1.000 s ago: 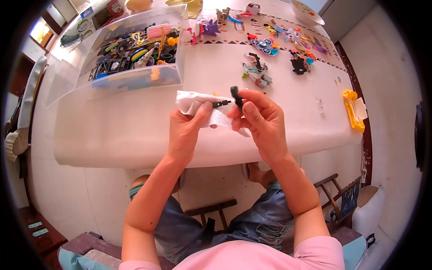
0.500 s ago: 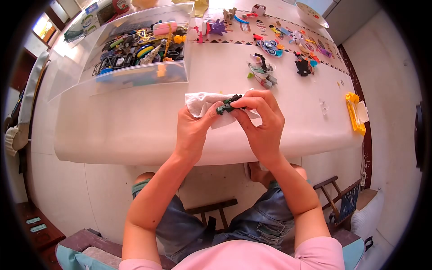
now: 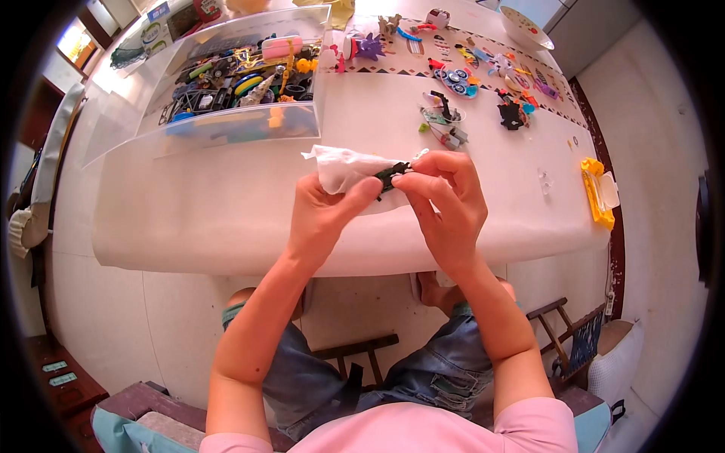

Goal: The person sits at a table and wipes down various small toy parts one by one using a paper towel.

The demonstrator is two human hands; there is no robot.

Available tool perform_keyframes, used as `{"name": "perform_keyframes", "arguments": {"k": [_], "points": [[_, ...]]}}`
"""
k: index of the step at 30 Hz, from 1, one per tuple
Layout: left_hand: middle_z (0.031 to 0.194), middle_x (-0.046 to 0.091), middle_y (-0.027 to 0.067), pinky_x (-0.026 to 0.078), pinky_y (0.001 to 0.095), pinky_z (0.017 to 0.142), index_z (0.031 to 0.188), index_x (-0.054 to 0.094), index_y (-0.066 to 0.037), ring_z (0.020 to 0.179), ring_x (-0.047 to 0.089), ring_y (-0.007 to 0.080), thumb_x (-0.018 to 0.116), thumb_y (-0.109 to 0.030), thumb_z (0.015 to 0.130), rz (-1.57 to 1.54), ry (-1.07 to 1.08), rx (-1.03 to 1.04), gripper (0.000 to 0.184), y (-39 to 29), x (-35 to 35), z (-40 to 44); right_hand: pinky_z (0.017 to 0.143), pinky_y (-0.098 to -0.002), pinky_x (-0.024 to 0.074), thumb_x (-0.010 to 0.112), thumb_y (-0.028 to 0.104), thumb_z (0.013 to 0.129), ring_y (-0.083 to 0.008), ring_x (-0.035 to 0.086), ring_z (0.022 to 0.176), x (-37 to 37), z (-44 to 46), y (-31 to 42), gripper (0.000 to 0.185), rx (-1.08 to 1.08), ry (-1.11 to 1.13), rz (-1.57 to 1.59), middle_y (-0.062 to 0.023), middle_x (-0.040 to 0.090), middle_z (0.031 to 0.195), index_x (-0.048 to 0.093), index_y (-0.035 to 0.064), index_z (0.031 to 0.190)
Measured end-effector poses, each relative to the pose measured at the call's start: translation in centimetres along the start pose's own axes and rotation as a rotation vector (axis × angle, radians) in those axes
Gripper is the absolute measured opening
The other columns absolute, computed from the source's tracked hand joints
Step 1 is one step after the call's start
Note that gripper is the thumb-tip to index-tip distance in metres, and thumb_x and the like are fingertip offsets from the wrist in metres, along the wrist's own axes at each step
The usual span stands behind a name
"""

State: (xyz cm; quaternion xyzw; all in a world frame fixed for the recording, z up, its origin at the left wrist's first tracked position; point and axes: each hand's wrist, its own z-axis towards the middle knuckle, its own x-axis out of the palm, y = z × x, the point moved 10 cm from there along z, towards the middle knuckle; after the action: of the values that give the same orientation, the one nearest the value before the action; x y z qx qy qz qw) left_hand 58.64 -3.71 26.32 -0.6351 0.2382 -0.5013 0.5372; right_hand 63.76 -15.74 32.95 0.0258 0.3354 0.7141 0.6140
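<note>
two-handed, closed on dark toy piece above table: holding it against white wipe with left hand, pinching one end with right hand.

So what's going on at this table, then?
A seated person holds a small dark toy piece over the table. The left hand has it together with a crumpled white cloth or tissue, while the right hand pinches its other end. A clear bin of toy parts stands to the left.
</note>
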Motion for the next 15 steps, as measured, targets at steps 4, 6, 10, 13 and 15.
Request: {"name": "perform_keyframes", "arguments": {"k": [4, 6, 10, 13, 15], "points": [[0.088, 0.061, 0.0013, 0.045, 0.0219, 0.07, 0.099, 0.061, 0.0, 0.08, 0.055, 0.0069, 0.06, -0.003, 0.079, 0.101, 0.014, 0.045, 0.02, -0.3, 0.4, 0.1, 0.065, -0.0284, 0.0433, 0.066, -0.005, 0.06, -0.0192, 0.05, 0.075, -0.2, 0.0, 0.8, 0.027, -0.103, 0.001, -0.06, -0.0038, 0.049, 0.084, 0.063, 0.0115, 0.082], [0.088, 0.061, 0.0008, 0.045, 0.0219, 0.069, 0.099, 0.061, 0.0, 0.08, 0.054, 0.0071, 0.06, -0.002, 0.078, 0.078, 0.008, 0.022, 0.021, 0.0, 0.2, 0.1, 0.067, -0.029, 0.0429, 0.066, -0.004, 0.06, -0.0196, 0.05, 0.077, -0.2, 0.0, 1.0, 0.027, -0.125, 0.005, -0.065, -0.0037, 0.049, 0.085, 0.063, 0.0121, 0.082], [0.086, 0.061, 0.0028, 0.046, 0.0225, 0.067, 0.098, 0.061, 0.0, 0.078, 0.055, 0.009, 0.064, 0.0, 0.073, 0.201, 0.03, 0.152, 0.025, -1.2, 1.0, 0.0, 0.067, -0.0295, 0.0427, 0.066, -0.003, 0.059, -0.0196, 0.05, 0.077, -0.4, -0.1, 1.0, 0.027, -0.153, -0.011, -0.063, -0.0041, 0.049, 0.085, 0.063, 0.0123, 0.081], [0.086, 0.061, 0.0055, 0.046, 0.0242, 0.065, 0.096, 0.061, -0.001, 0.076, 0.057, 0.0121, 0.066, 0.0, 0.068, 0.362, 0.009, 0.246, 0.028, -1.5, 1.0, -0.1, 0.067, -0.0299, 0.0426, 0.066, -0.003, 0.058, -0.02, 0.05, 0.077, -0.4, -0.1, 1.1, 0.026, -0.179, -0.001, -0.077, -0.0042, 0.049, 0.084, 0.063, 0.0115, 0.08], [0.087, 0.061, 0.0075, 0.046, 0.0259, 0.065, 0.095, 0.061, -0.002, 0.075, 0.058, 0.0149, 0.067, 0.0, 0.066, 0.444, 0.01, 0.273, 0.03, -1.8, 1.0, -0.1, 0.067, -0.0301, 0.0426, 0.066, -0.003, 0.057, -0.0203, 0.05, 0.077, -0.4, -0.1, 1.4, 0.026, -0.207, 0.009, -0.094, -0.0043, 0.049, 0.084, 0.063, 0.0105, 0.079]]}}
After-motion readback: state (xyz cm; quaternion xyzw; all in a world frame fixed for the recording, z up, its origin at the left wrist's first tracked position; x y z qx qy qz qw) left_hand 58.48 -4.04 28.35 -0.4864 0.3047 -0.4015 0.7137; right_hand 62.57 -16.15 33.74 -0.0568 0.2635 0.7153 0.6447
